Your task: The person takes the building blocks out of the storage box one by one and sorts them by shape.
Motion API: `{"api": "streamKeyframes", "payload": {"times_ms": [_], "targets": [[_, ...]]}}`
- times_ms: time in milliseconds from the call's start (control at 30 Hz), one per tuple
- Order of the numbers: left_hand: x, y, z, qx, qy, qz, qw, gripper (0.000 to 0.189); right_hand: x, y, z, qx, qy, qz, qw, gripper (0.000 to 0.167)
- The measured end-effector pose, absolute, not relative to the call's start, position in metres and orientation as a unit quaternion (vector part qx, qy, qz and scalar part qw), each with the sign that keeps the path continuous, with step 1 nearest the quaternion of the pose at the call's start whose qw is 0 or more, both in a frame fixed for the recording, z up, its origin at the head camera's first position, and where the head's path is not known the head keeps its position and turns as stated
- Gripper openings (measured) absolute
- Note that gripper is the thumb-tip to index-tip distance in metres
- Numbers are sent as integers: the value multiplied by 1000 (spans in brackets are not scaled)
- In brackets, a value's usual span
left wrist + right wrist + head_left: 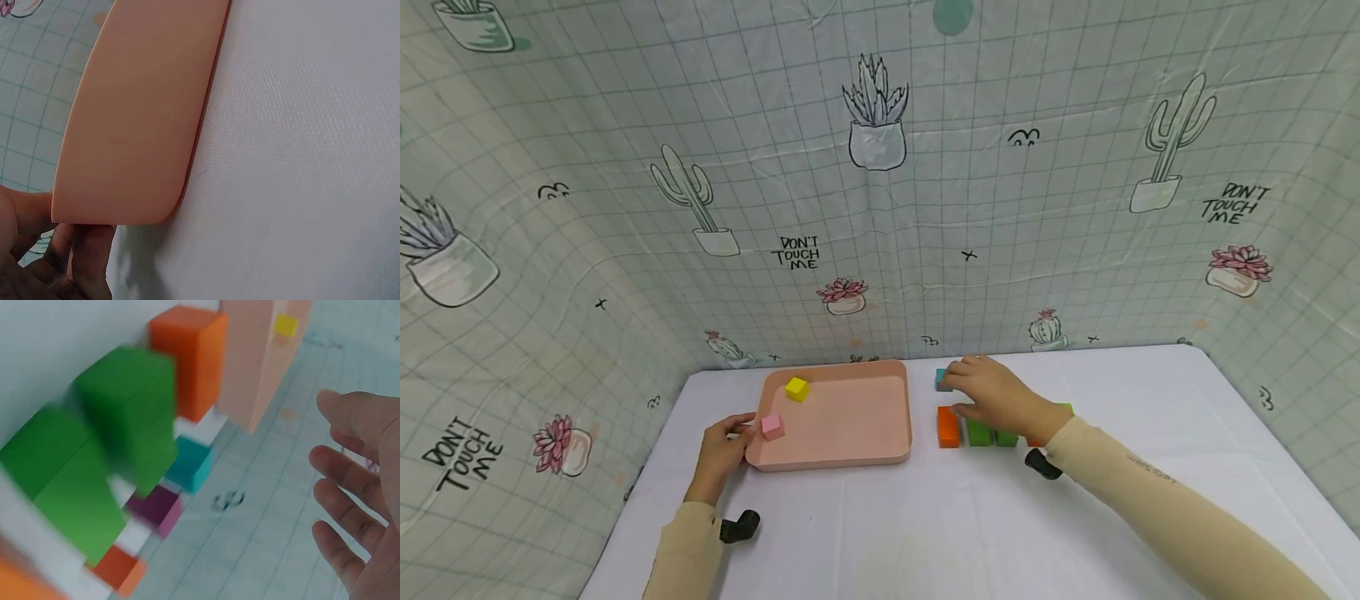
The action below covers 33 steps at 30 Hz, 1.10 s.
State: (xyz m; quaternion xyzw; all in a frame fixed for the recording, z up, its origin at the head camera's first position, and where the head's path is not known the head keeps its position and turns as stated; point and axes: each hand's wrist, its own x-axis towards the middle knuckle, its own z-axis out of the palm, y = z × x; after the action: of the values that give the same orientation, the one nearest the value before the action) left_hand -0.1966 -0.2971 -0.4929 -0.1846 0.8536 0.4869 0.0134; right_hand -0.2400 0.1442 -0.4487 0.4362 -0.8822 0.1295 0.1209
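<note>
Teal block (940, 381): head view, at nine o'clock of my right hand (1000, 398), apart from the tray (850, 425). Left wrist: my left hand (62, 265) pinches the tray's end wall. Right wrist: right hand wide, empty; I should close squarely on opposite faces.

Beige sleeves (1210, 533) here, dark lettering (1152, 468) on the right one, black wrist piece (740, 527) behind each grip (721, 454)!

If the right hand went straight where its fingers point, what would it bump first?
Probably the little teal block, just ahead in the head view. The right hand may be high enough to pass over it; its height is unclear.
</note>
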Motion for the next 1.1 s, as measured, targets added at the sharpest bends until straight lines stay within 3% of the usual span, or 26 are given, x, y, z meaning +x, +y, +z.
{"api": "streamKeyframes", "payload": {"times_ms": [267, 1100], "targets": [[-195, -298, -492, -187, 848, 495, 19, 36, -234, 108, -443, 459, -872, 135, 101, 34], [-196, -298, -493, -179, 850, 495, 7, 35, -244, 41, -447, 482, -858, 137, 115, 32]]}}
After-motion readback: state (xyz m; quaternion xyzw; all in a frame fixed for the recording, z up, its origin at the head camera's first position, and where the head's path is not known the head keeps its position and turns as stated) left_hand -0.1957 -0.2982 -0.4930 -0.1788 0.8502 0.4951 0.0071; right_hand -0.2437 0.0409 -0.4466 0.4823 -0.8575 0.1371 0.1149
